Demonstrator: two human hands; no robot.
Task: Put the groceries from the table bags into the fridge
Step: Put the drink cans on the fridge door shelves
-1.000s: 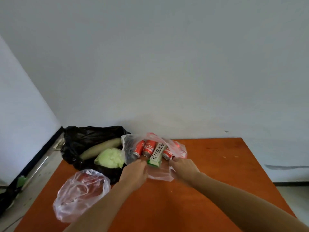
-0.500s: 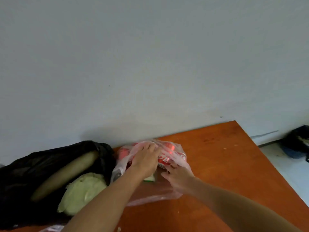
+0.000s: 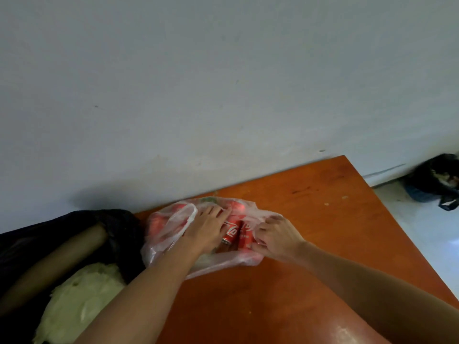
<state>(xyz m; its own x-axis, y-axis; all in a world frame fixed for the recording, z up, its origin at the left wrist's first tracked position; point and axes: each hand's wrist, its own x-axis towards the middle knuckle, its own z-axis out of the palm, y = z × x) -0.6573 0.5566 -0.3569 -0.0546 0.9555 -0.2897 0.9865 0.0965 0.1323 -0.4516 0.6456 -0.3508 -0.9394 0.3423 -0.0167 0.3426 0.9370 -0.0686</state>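
Unpacking: left hand (image 3: 211,232), grip open, touches red cans (image 3: 232,229); right hand (image 3: 275,238) at three o'clock seemingly pinches clear bag (image 3: 169,227); next, clasp one.

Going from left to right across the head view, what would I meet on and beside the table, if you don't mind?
The black bag → left hand → exposed red cans → right hand → dark bag on the floor.

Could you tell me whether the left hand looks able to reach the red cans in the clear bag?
Probably yes: the left hand is inside the clear bag, fingers lying on the red cans, while the right hand holds the rim open.
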